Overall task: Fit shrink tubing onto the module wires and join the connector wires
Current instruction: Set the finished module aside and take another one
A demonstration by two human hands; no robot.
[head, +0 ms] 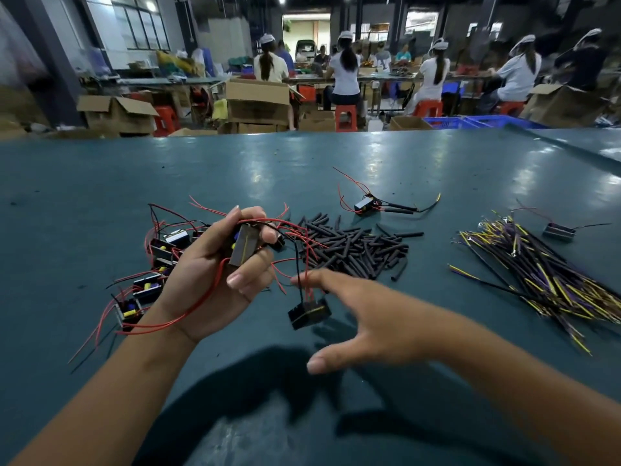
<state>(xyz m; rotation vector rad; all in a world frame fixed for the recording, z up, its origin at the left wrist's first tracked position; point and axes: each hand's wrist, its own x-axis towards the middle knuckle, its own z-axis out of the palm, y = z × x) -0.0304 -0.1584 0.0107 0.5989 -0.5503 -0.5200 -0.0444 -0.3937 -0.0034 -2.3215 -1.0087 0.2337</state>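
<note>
My left hand [215, 274] grips a small black module [244, 245] above the table, its red and black wires trailing past my wrist. A second black module [309, 312] dangles by tangled wires just below and right of that hand. My right hand [363, 317] hovers beside it with fingers spread, the index fingertip near its wires, holding nothing. A heap of short black shrink tubing pieces [353, 247] lies behind. Yellow, purple and black connector wires [537, 277] are piled at the right.
More modules with red wires [158, 264] lie in a cluster at the left. One module fitted with tubing [366, 203] sits farther back, another small module [559, 232] at the far right. People sit at benches beyond the green table [100, 183], among cardboard boxes.
</note>
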